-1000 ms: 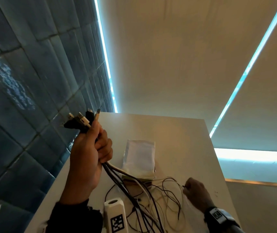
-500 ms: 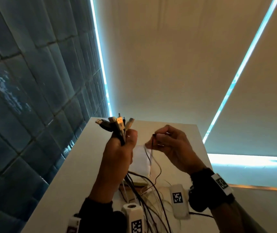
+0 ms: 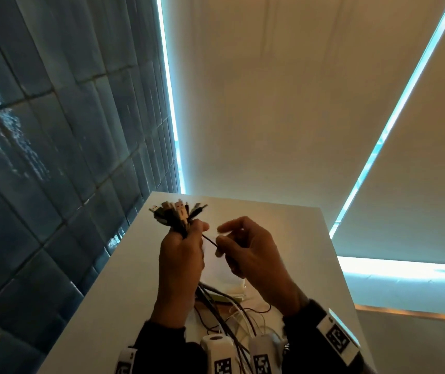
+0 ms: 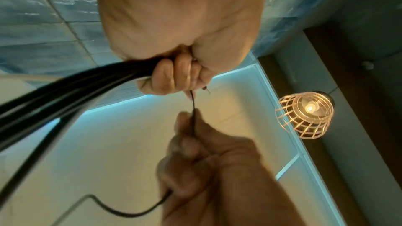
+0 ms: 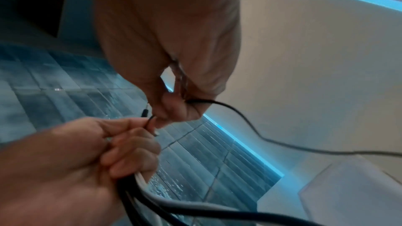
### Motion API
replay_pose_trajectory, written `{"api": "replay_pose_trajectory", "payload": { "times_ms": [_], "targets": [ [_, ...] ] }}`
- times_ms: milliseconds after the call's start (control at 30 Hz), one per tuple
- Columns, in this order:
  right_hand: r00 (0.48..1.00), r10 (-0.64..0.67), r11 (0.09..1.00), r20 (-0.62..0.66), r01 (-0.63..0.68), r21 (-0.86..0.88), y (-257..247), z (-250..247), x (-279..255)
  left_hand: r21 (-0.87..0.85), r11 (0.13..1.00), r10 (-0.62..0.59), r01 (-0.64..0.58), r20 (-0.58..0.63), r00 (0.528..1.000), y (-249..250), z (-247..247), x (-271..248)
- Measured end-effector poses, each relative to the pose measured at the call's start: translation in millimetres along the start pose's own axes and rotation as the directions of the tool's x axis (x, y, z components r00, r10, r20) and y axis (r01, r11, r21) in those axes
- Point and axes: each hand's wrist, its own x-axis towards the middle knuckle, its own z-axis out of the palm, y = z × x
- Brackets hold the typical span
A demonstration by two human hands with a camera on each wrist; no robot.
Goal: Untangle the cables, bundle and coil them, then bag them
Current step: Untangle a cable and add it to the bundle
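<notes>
Cables (image 3: pixel 179 215) are bunched up in our left hand (image 3: pixel 180 255), and we hold them up over the white table (image 3: pixel 113 300). Our fingers curl tight around the bunch. The plug ends (image 3: pixel 178 209) stick out of the top of our fist like a little bouquet. Some plugs are black and some are pale. The long parts of the cables hang down from the bottom of our fist to the table. There they lie in loose loops (image 3: pixel 242 317), black ones and white ones mixed up.

Our right hand (image 3: pixel 251 255) is just beside the left one. It pinches one thin black cable (image 3: pixel 210 241) between the thumb and the fingers. This thin cable runs in a short line from our right hand to our left fist, so both hands touch it. From the left wrist view we see the thin black cable (image 4: pixel 193 109) come out of the fist and go into the right hand (image 4: pixel 195 157). Then it trails away below in a curve.

A clear plastic bag (image 3: pixel 224 268) lies flat on the table behind our hands. Our hands cover part of it.

A lamp with a cage shade (image 4: pixel 304 114) glows above us. Dark blue tiles (image 3: pixel 40 157) cover the wall on the left.
</notes>
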Motion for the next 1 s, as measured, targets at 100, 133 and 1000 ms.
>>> {"api": "replay_pose_trajectory", "payload": {
  "times_ms": [100, 133, 1000],
  "targets": [
    [0.997, -0.073, 0.993, 0.005, 0.073, -0.093, 7.8, 0.7, -3.1, -0.096, 0.995, -0.032, 0.032, -0.005, 0.999, 0.3, -2.2, 1.8],
    [0.996, -0.085, 0.992, 0.033, 0.088, -0.093, 7.8, 1.2, -4.9, -0.106, 0.994, -0.036, 0.035, -0.010, 0.999, -0.3, -2.5, 2.5],
    [0.970, 0.231, 0.879, -0.073, -0.240, -0.411, 159.9, -50.9, -14.1, -0.455, 0.887, 0.164, -0.082, 0.144, 0.976, 45.7, -39.1, -8.9]
  ]
}}
